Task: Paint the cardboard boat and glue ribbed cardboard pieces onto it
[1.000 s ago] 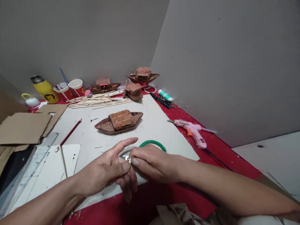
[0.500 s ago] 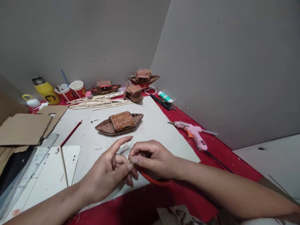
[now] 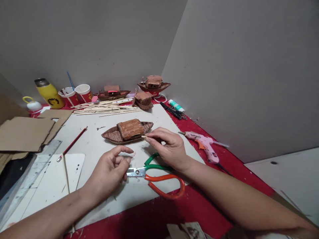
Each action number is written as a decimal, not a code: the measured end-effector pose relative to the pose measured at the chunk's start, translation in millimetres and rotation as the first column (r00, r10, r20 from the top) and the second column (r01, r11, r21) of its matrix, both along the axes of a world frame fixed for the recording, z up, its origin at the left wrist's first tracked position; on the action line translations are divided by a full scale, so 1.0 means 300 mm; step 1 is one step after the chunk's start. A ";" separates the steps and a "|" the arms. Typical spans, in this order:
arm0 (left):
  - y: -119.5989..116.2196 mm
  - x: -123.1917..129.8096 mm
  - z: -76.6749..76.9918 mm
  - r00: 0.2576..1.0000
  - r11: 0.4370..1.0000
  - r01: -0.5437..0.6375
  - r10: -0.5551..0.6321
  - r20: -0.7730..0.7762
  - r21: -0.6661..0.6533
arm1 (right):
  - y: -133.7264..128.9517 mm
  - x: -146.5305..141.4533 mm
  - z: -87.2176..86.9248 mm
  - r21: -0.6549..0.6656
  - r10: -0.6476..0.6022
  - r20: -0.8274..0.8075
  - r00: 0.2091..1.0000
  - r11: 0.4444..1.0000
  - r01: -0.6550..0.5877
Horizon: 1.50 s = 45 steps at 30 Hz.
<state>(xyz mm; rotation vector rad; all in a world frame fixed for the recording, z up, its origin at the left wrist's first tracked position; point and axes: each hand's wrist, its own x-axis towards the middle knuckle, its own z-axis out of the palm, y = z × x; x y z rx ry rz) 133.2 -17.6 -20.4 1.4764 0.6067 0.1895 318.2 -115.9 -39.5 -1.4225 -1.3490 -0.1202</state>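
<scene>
Hovering near the model boat (image 3: 130, 128), a stick piece (image 3: 144, 136) is pinched between thumb and forefinger of the right hand (image 3: 171, 147); scissors (image 3: 138, 172) are gripped at the blades by the curled left hand (image 3: 109, 170), forefinger extended. Behind, a blue rod (image 3: 70, 80) is held in a stained cup (image 3: 69, 100); a second cup's (image 3: 84, 95) contents are hidden.
</scene>
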 end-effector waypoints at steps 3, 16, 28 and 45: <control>0.009 -0.001 -0.006 0.999 0.993 -0.044 0.042 0.020 0.110 | 0.020 0.002 -0.019 -0.034 -0.008 0.017 1.000 0.999 0.008; 0.011 0.012 0.007 0.985 0.958 0.042 0.009 0.174 -0.285 | -0.040 -0.103 0.021 -0.079 0.269 -0.152 0.951 0.956 -0.283; 0.012 0.005 -0.020 0.984 0.852 0.158 -0.093 0.152 -0.499 | -0.058 -0.099 0.046 -0.159 0.431 -0.106 0.896 0.883 -0.443; 0.009 0.005 -0.014 0.981 0.839 0.188 -0.137 0.136 -0.510 | -0.072 -0.106 0.045 -0.158 0.459 -0.061 0.886 0.872 -0.463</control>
